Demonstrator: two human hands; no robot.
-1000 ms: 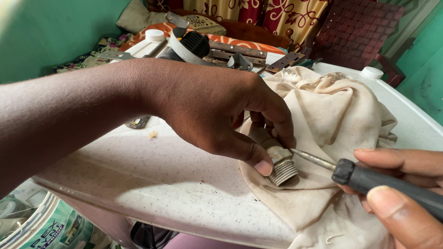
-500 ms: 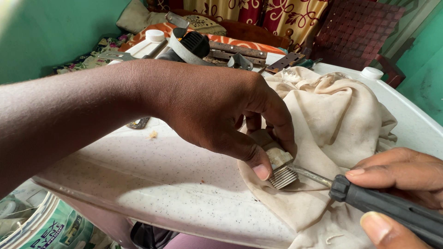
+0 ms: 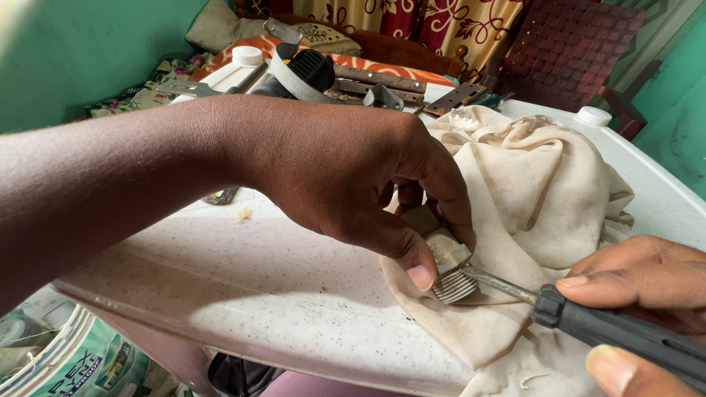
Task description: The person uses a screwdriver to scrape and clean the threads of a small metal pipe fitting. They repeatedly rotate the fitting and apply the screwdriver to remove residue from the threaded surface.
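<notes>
Change since the earlier frame: the screwdriver (image 3: 588, 323) has slid in from 4 o'clock, so its tip now sits against the threaded fitting (image 3: 450, 273); the right hand (image 3: 647, 294) has drawn closer along the handle. The left hand (image 3: 353, 184) has kept its place.

Item 1, threaded fitting: one, pale metal, ribbed at its lower end. It lies on the cloth (image 3: 537, 184), just right of frame centre, partly hidden under the fingers. The ribbed end faces 5 o'clock.

Item 2, left hand: one, entering from 9 o'clock. Thumb and fingers are closed tight around the fitting, pinning it to the cloth.

Item 3, screwdriver: one, dark grip, thin steel shaft, pointing towards 10 o'clock.

Item 4, right hand: one, at 4 o'clock, fingers wrapped closed around the dark grip, thumb underneath.

Handling note: the work reads as prying or scraping at the fitting's ribbed end. It would go best with the fitting held firmly, the tip kept low and angled away from the left thumb, and pressure applied gently, since a slip would drive the tip towards that thumb.

Item 5, cloth: one, cream, stained, bunched towards 2 o'clock.

Item 6, table (image 3: 243, 294): one, white and speckled.

Item 7, metal brackets and strips (image 3: 382, 84): several, piled at 12 o'clock, exact count unclear.

Item 8, bucket (image 3: 51, 360): one, at 8 o'clock.
</notes>
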